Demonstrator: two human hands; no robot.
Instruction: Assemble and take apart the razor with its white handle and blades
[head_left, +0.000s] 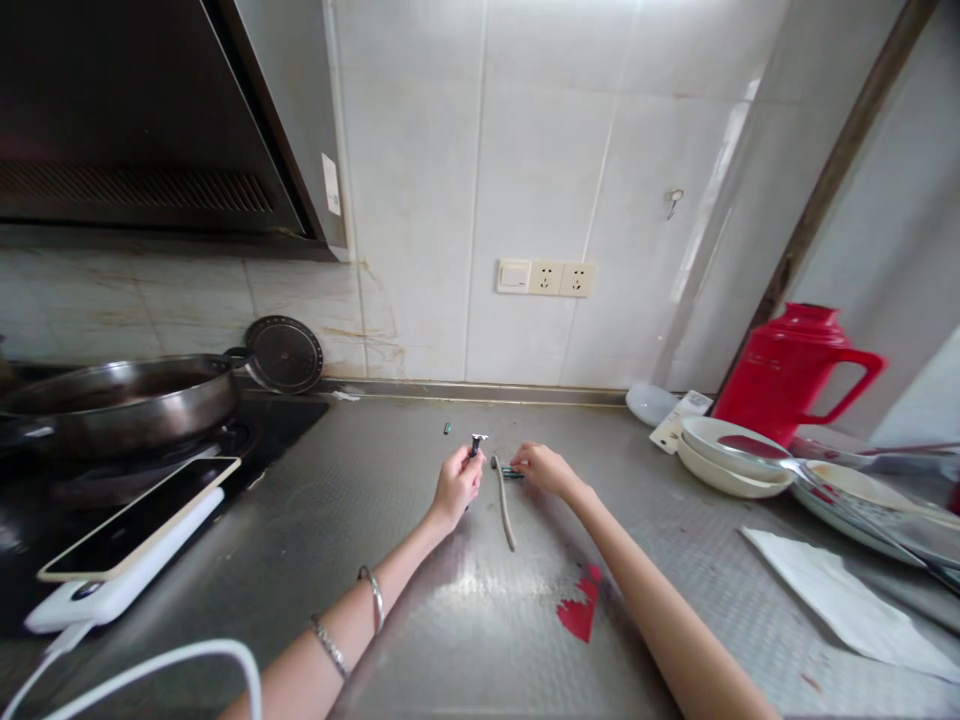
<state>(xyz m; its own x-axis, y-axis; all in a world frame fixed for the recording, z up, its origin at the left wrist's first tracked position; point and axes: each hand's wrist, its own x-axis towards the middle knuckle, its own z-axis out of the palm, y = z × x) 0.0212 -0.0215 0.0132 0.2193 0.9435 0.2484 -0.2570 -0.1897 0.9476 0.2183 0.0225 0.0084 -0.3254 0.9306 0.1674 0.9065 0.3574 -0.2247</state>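
Observation:
My left hand [459,485] is closed around a small razor [477,446] with a dark handle and a silver T-shaped head pointing up. My right hand [546,468] reaches in from the right, its fingertips pinched at some small dark green pieces [512,473] that look like razor cartridges. Whether it has one lifted cannot be seen. Between the hands lies a long, slightly curved beige handle [505,507] with a dark end. Farther back, on its own, rests another small green piece [448,428].
On the metal counter [420,640] lies a torn red scrap [580,605]. A pan [120,400] sits on the stove at left, near a phone [142,520] on a white power bank with a cable. Bowls [727,480], a red thermos [784,370] and white paper [840,600] stand right.

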